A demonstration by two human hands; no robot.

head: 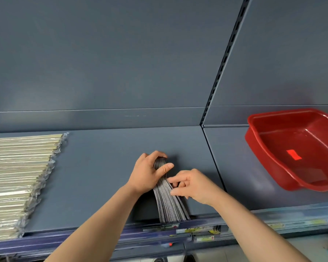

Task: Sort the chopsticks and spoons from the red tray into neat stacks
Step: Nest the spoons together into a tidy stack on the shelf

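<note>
A fanned bundle of thin dark grey utensils, probably spoons [169,203], stands on edge on the blue-grey shelf [95,167], its near end at the front lip. My left hand [150,173] grips the bundle's far end, fingers curled over it and thumb along its side. My right hand [191,184] pinches the bundle's middle from the right with curled fingers. A wide stack of pale chopsticks in clear wrappers [17,178] lies flat at the shelf's left end. The red tray [273,148] sits on the right shelf section and looks empty apart from a red label.
A slotted upright [223,61] divides the back panel between the two shelf sections. Price-tag strips [197,231] run along the front lip. Bare shelf lies between the chopstick stack and my hands.
</note>
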